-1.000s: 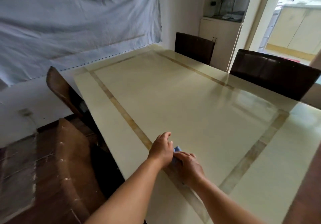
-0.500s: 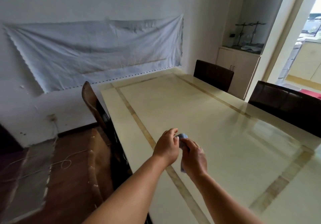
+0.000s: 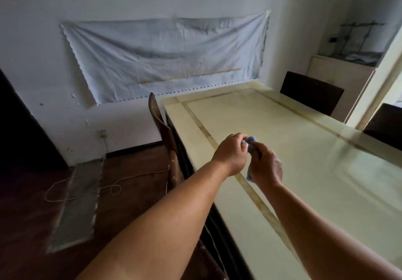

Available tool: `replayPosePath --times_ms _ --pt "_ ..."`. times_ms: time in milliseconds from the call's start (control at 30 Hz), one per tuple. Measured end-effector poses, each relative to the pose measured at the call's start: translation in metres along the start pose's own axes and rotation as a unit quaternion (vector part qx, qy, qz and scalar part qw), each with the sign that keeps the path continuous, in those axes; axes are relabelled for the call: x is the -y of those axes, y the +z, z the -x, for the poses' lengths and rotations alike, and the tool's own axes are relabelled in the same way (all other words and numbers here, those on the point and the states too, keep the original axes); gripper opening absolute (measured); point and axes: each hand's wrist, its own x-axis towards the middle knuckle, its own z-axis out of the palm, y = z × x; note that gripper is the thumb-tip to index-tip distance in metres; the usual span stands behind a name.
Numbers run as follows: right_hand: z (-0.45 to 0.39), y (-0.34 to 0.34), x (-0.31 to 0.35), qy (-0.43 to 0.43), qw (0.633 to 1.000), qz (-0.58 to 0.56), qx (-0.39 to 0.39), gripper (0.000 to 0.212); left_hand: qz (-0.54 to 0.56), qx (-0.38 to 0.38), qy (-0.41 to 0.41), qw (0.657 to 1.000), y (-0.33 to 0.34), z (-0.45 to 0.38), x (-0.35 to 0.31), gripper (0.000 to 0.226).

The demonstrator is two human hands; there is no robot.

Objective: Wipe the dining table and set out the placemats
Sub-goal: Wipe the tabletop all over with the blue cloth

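Above the long glossy cream dining table (image 3: 293, 160), near its left edge, left hand (image 3: 231, 154) and right hand (image 3: 266, 166) pinch a small blue cloth (image 3: 250, 147); folding it flat should aid wiping.

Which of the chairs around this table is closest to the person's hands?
The brown chair on the table's left side, just beyond the left hand. The two dark chairs stand across the table.

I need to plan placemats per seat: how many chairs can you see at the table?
3: one chair on the table's left side, two dark ones along the far right side, and. Others may be out of frame.
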Motion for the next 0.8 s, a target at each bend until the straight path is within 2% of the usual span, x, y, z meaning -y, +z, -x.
replayPosePath --times_ms 267,433,633,800 --pt "-0.003 0.032 0.087 -0.016 0.991 0.043 -0.129 0.031 0.024 0.008 0.114 0.993 -0.098 -0.020 0.030 0.035" --pt "-0.006 0.040 0.096 -0.013 0.987 0.070 -0.144 0.030 0.065 0.000 0.130 0.989 -0.111 -0.035 0.053 0.029" --pt "-0.040 0.065 0.080 0.024 0.986 0.073 -0.146 0.029 0.055 0.058 0.125 0.989 -0.101 -0.074 0.089 0.030" --pt "-0.088 0.103 0.089 0.033 0.990 0.057 -0.127 0.030 0.031 0.063 0.118 0.991 -0.114 -0.129 0.106 0.031"
